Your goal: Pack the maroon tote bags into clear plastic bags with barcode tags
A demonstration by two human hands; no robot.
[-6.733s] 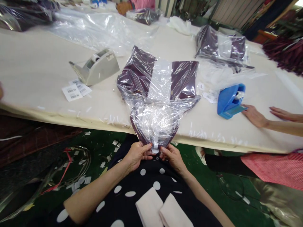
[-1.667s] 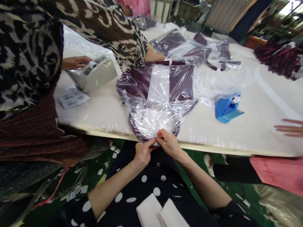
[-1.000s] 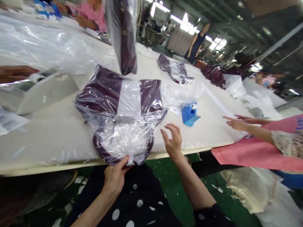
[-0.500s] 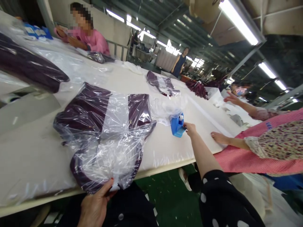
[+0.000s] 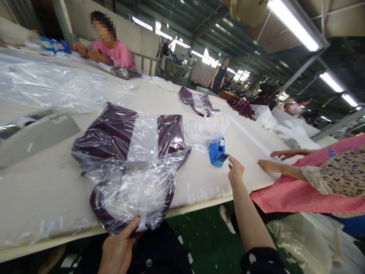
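Observation:
A dark maroon handbag, with a pale band across its middle and a curved handle, lies on the table inside clear plastic. My left hand pinches the plastic-covered handle end at the table's near edge, thumb on top. To the right stands a blue tape dispenser. Just off its cutting edge is my right hand, thumb and finger pressed together on a small pale bit of tape that barely shows.
On the white table are a grey curved board, clear plastic bags and another wrapped maroon bag. A co-worker in a pink apron has hands on the table at right. Another person in pink sits across.
My right hand has drawn back slightly from the dispenser, toward me. The maroon roll-like bundle at far left has gone from view. The co-worker's raised hand has come down toward the table.

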